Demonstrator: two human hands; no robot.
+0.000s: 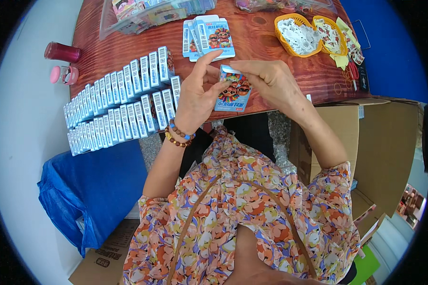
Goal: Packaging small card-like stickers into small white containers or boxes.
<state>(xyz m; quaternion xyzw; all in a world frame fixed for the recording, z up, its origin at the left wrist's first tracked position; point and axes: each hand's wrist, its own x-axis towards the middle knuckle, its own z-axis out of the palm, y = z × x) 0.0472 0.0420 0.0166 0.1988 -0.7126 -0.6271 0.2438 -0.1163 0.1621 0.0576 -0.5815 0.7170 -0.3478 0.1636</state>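
Observation:
A small light-blue printed box (234, 92) with cartoon figures stands at the table's near edge between my hands. My left hand (198, 92) grips its left side, thumb across the printed front and index finger raised. At the box's top end, my right hand (272, 81) has its fingers bent together at the white flap; the fingertips are partly hidden. Just beyond lie several flat, unfolded blue cartons (218, 37) in an overlapping pile. To the left of my left hand, many matching boxes (137, 76) stand on edge in two long rows.
Clear plastic bins (152, 21) of colourful packets sit at the far side. Yellow baskets (290, 47) with white and patterned pieces are at the far right, near red-handled scissors (353, 71). A dark red jar (62, 52) stands far left. Cardboard boxes (385, 142) flank my right side.

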